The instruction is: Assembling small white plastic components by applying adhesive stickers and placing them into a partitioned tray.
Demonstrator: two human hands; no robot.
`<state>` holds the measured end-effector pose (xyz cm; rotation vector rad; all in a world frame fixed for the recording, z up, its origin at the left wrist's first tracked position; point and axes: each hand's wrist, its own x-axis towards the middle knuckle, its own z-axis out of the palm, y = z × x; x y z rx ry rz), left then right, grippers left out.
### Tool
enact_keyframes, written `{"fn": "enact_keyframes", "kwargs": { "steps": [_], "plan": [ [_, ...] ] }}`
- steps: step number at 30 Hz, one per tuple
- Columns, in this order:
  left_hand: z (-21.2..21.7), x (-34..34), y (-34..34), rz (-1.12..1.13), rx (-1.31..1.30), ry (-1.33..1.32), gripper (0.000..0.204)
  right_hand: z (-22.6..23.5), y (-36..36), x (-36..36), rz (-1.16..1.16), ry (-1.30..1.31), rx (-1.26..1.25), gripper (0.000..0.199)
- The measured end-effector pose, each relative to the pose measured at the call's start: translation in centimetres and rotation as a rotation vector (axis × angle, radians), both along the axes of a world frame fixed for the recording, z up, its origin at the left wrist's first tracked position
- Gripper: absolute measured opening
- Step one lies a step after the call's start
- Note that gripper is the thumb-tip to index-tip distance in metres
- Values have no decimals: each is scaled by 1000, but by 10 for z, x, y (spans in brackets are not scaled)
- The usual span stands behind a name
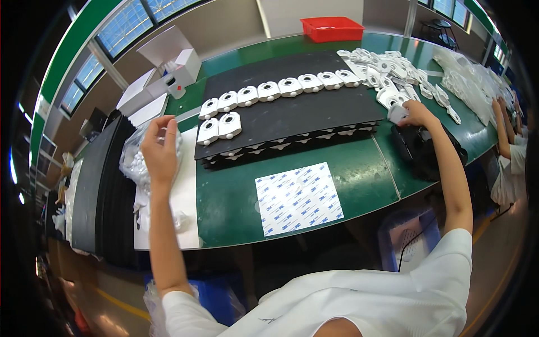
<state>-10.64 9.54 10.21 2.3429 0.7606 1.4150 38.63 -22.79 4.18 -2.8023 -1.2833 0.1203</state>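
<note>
My left hand point(160, 149) is raised over a clear plastic bag point(135, 163) of small white pieces at the left of the table. Its fingers are bent in toward the thumb; anything between them is too small to make out. At the right, my right hand point(418, 115) grips a white plastic part point(398, 114) beside a loose pile of similar white parts point(387, 70). Between the hands lies a stack of black foam sheets point(292, 121). On its top sheet stand a long row of white housings point(268, 91) and two more housings point(229, 126) at the near left.
A sheet of printed adhesive backing point(298, 197) lies near the front edge of the green table point(359, 180). A black object point(429, 151) sits under my right forearm. A red bin point(332, 29), white boxes point(143, 90) and a clear bag point(471, 78) stand around; another person's arms point(501, 126) show far right.
</note>
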Motion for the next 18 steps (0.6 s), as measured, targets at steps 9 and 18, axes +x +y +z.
{"fn": "enact_keyframes", "kwargs": {
  "steps": [9, 18],
  "plan": [
    [-58, -148, 157, 558, -87, 750, 38, 20, 11, -103, 17, 417, 1031, 23],
    [-58, -63, 171, 493, -363, 774, 65, -56, 27, -195, 164, 523, 948, 10]
  ]
}}
